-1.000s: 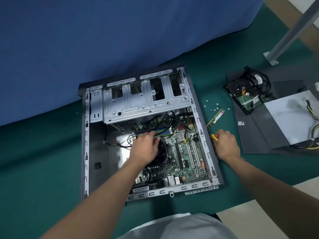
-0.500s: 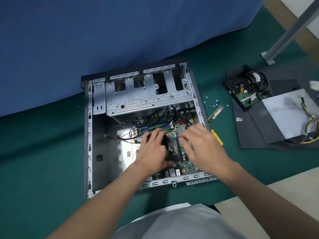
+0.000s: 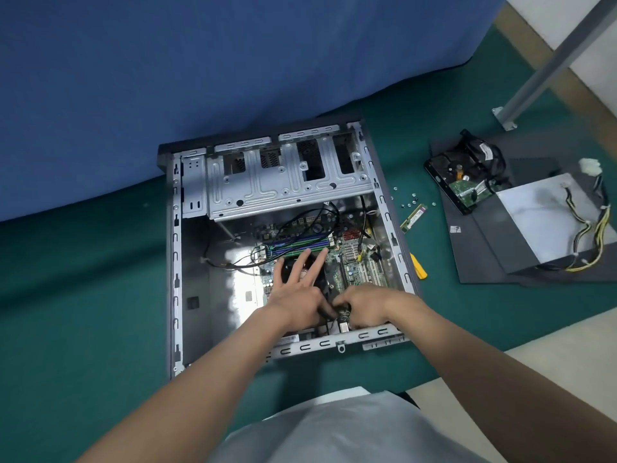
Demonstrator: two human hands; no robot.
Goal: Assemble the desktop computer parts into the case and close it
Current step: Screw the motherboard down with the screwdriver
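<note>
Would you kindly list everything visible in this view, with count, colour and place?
computer case: one, grey, open on green mat
motherboard: one, green, inside case
drive cage: one, silver, case's far end
loose memory stick: one, green, right of case
screws: several, silver, beside that stick
yellow tool: one, by case's right wall
side panel: one, dark grey, far right
hard drive: one, black, on panel
power supply: one, silver, on panel
left hand: one, fingers spread over CPU fan
right hand: one, pinching small dark part at near edge
</note>
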